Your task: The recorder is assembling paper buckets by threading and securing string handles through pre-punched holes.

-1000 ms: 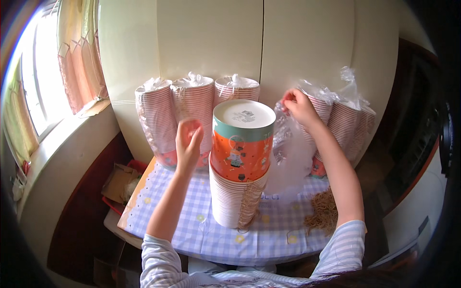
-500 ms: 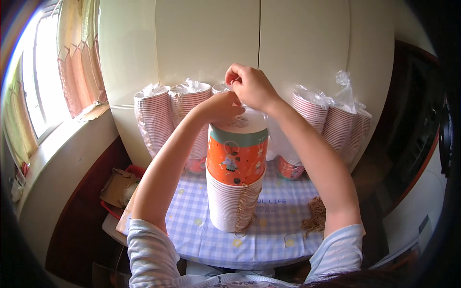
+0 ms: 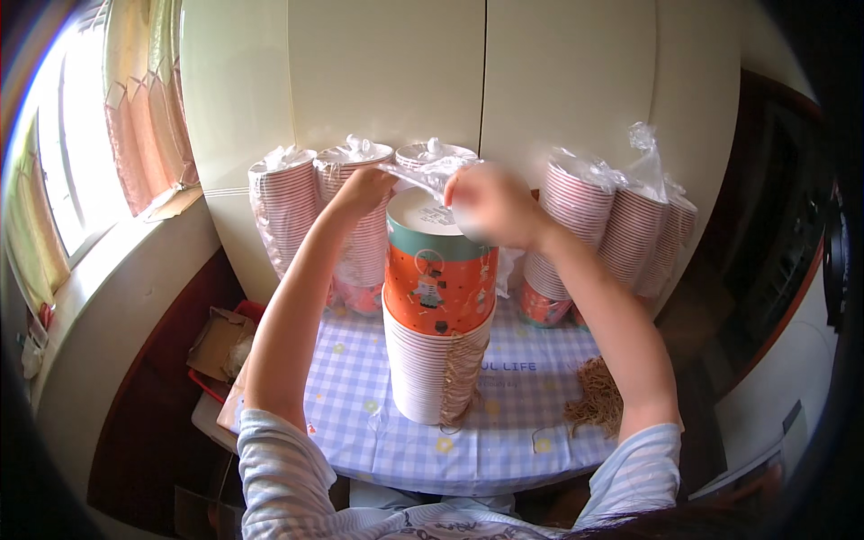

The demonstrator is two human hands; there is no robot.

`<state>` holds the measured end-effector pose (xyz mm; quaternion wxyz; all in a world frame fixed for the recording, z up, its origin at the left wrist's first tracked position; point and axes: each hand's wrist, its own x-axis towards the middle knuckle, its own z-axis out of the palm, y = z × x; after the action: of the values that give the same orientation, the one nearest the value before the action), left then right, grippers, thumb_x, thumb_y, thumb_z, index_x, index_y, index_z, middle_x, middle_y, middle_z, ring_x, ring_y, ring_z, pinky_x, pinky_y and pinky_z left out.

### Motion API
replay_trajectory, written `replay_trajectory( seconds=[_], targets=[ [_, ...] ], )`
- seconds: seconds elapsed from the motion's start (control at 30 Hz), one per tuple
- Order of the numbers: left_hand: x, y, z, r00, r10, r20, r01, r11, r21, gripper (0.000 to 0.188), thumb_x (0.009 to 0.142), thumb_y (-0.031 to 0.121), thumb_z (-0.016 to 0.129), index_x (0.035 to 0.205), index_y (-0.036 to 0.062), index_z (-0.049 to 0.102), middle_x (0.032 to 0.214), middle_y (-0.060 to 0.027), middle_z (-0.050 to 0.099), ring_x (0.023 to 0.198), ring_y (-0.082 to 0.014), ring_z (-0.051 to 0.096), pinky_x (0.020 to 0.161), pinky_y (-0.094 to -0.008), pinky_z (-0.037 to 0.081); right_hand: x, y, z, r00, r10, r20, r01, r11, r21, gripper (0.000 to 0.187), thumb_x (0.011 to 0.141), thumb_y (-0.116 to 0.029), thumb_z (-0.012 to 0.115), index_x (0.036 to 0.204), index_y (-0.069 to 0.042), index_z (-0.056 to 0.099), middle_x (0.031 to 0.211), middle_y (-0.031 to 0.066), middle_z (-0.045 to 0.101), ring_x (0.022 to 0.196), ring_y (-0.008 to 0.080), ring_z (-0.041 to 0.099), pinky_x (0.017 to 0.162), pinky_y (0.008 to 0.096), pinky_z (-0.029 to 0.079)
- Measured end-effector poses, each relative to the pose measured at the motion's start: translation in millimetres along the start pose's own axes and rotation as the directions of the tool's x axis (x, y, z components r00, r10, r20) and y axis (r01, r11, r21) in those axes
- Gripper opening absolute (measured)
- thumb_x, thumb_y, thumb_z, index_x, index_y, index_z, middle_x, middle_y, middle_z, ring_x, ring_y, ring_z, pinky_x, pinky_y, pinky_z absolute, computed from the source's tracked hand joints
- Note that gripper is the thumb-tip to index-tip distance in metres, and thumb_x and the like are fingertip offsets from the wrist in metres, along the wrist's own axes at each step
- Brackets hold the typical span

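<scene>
A tall stack of nested paper buckets (image 3: 423, 369) stands upside down on the table in front of me. Its top bucket shows an orange and green printed side (image 3: 439, 279) and a pale base. Twisted brown cord handles (image 3: 457, 382) hang down the stack's right side. Beyond the top of the stack, a clear plastic bag (image 3: 418, 178) stretches between my hands. My left hand (image 3: 364, 191) pinches one end, left of the bucket's base. On the right, my right hand (image 3: 493, 205) grips the other part of it; blur hides some of its fingers.
Several bagged bucket stacks line the cupboard, such as one at left (image 3: 283, 211) and one at right (image 3: 576, 216). A pile of brown cords (image 3: 594, 396) lies on the right of the checked tablecloth (image 3: 360, 432). A cardboard piece in a red crate (image 3: 220, 346) sits at left.
My hands have drawn apart and lower, the left going left and the right going right. The plastic bag now shows stretched between them, and the printed bucket's base is more visible.
</scene>
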<state>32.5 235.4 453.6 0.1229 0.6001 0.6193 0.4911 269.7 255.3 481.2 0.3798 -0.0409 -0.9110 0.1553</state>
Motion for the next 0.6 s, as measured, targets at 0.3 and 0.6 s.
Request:
replay_trajectory(
  seconds=[0.3, 0.6],
  targets=[
    [-89, -25, 27, 0.838, 0.236, -0.492, -0.357, 0.919, -0.168, 0.026, 0.084, 0.003, 0.050, 0.109, -0.0013, 0.056, 0.099, -0.0091, 0.061, 0.092, -0.0120, 0.055, 0.080, -0.0231, 0.041, -54, -25, 27, 0.818, -0.556, -0.149, 0.384, 0.721, -0.577, 0.009, 0.070, -0.003, 0.055, 0.076, -0.009, 0.052, 0.086, 0.0008, 0.056, 0.081, 0.0182, 0.054, 0.070, 0.0327, 0.042],
    [-134, -62, 36, 0.886, 0.375, -0.273, -0.461, 0.774, -0.433, 0.016, 0.071, -0.003, 0.050, 0.085, -0.0029, 0.057, 0.094, -0.0105, 0.059, 0.091, -0.0154, 0.055, 0.081, -0.0275, 0.041, -128, 3, 76, 0.834, -0.552, -0.007, 0.462, 0.705, -0.537, 0.015, 0.068, -0.010, 0.058, 0.083, -0.014, 0.055, 0.086, -0.0006, 0.051, 0.074, 0.0139, 0.052, 0.066, 0.0307, 0.043]
  ],
)
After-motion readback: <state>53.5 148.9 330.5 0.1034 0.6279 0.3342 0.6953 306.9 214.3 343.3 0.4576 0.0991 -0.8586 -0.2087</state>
